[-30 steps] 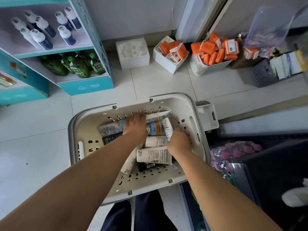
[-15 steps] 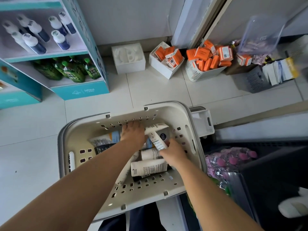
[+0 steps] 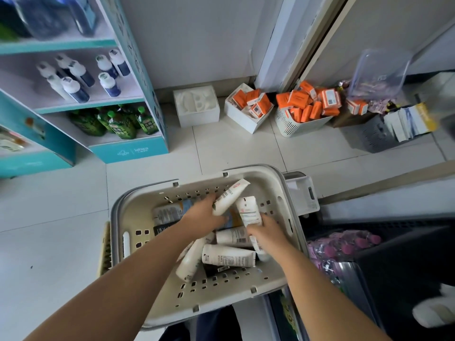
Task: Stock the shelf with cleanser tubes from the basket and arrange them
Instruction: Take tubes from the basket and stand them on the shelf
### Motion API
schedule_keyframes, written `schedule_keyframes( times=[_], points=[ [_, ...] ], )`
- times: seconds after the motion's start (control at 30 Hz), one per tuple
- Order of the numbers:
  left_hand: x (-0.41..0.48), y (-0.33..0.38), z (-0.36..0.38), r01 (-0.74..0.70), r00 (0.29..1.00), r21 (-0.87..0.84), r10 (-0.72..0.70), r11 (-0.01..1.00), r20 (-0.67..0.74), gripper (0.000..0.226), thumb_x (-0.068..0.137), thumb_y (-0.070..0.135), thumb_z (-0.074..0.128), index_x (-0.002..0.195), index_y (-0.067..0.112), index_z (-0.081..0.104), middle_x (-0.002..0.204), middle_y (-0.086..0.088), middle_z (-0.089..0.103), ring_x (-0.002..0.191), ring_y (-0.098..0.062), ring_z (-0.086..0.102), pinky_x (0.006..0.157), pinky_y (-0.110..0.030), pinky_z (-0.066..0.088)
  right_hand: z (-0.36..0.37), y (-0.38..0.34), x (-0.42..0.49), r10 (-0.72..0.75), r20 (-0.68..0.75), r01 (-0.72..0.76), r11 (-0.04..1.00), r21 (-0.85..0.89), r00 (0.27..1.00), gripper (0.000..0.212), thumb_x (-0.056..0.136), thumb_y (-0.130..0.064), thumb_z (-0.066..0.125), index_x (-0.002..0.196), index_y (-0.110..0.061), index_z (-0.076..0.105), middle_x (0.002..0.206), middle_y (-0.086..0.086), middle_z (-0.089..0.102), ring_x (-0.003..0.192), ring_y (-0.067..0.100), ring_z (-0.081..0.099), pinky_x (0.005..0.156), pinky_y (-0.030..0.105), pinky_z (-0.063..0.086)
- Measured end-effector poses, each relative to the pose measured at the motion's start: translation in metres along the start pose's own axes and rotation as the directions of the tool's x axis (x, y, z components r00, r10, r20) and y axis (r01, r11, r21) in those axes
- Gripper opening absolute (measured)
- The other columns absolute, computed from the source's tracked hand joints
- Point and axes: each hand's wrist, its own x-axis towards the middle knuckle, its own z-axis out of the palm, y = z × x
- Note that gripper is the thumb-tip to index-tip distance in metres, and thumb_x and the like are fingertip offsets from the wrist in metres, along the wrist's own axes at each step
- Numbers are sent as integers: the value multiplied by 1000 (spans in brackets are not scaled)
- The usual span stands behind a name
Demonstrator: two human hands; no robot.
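Two cleanser tubes are up out of the pile, the rest are down in the basket [image 3: 221,297].

- Left hand [image 3: 204,217] grips the slanted tube [image 3: 230,196] near its lower end. The tube angles up toward the basket's far right corner.
- Right hand [image 3: 267,231] is curled round the upright tube [image 3: 248,210], flat crimped end uppermost.
- The two raised tubes sit just beside each other. I cannot tell whether they touch.
- Another tube end shows below the right hand. I cannot tell whether it is held.
- Loose tubes [image 3: 229,258] lie criss-crossed on the basket floor. Most are white, with something dark under them.

Change:
- One second ago both hands were pressed down among the tubes with nothing raised.
- Half a second ago only the right hand had a tube lifted, and the left lay on the pile.
- Now each hand has one.
- The basket sits lower in the view and more of the shelf shows.

Surroundings:
- The teal shelf [image 3: 133,151] stands on the tiled floor at far left, well apart from the basket.
- White-capped bottles [image 3: 73,81] are on one level, with green pouches [image 3: 118,121] on the level beneath.
- Along the far wall are a white foam tray [image 3: 197,107], a white box [image 3: 246,121] of orange cartons and a slotted bin [image 3: 295,126] with more of them.
- Further along the wall are a grey crate [image 3: 371,139] and a clear tub [image 3: 379,75].
- Pink-capped bottles [image 3: 354,244] are just right of the basket.
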Motion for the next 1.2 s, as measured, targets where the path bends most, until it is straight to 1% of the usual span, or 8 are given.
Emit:
schedule_keyframes(
  times=[0.17,0.27,0.4,0.53,0.67,0.77,0.9,1.2],
  points=[
    [-44,2,-12,125,988,-581,-49,804,145,26,97,34,50,116,18,51,84,-5,61,72,-20,60,70,-35,49,0,-15,-24,-79,-30,82,992,97,996,37,83,-8,58,115,-26,59,103,3,70,98,22,66,84,40,51],
    [-66,5,-20,154,984,-738,-31,656,177,23,99,26,46,112,7,49,79,-11,63,66,-24,63,67,-37,49,6,-29,-45,-91,-36,97,972,213,995,34,90,-15,52,124,-24,52,113,9,65,103,25,62,83,38,49],
    [-99,13,-35,27,995,-699,47,715,86,28,92,29,61,114,13,51,100,-11,70,81,-25,65,66,-32,48,19,-41,-71,-47,-73,76,877,474,996,57,75,-60,48,119,-27,62,114,12,68,111,30,61,101,52,43],
    [-132,22,-48,-124,991,-613,128,781,-36,42,85,29,71,119,19,48,103,-3,69,80,-16,64,63,-27,46,38,-46,-107,-138,-131,189,759,623,982,53,89,-54,54,125,-14,55,108,18,69,102,37,66,99,56,47],
    [-164,33,-52,-244,964,-615,258,750,-67,25,89,25,66,112,27,54,100,-2,70,80,-16,65,67,-31,49,54,-52,-149,-201,-281,327,781,533,938,72,68,-52,78,124,-20,46,110,5,68,99,23,68,96,51,51],
    [-186,41,-52,-166,969,-742,247,650,0,16,93,19,57,109,16,56,90,-13,71,74,-28,67,73,-45,53,62,-51,-174,-224,-358,383,793,473,906,89,55,-65,80,127,-29,43,117,-1,68,107,21,66,97,51,50],
    [-210,48,-42,-174,959,-740,284,649,23,14,93,15,56,106,12,57,104,-24,69,87,-36,66,86,-57,51,65,-46,-210,-151,-326,345,633,693,933,36,90,-34,58,120,-16,52,111,18,69,98,33,67,93,60,49],
    [-264,102,8,-299,822,-714,551,633,145,33,90,11,60,122,6,55,118,-19,66,101,-37,66,81,-43,55,22,5,-319,-326,-547,623,563,543,771,19,96,-18,58,115,-18,57,106,2,74,99,24,71,90,55,53]
  ],
)
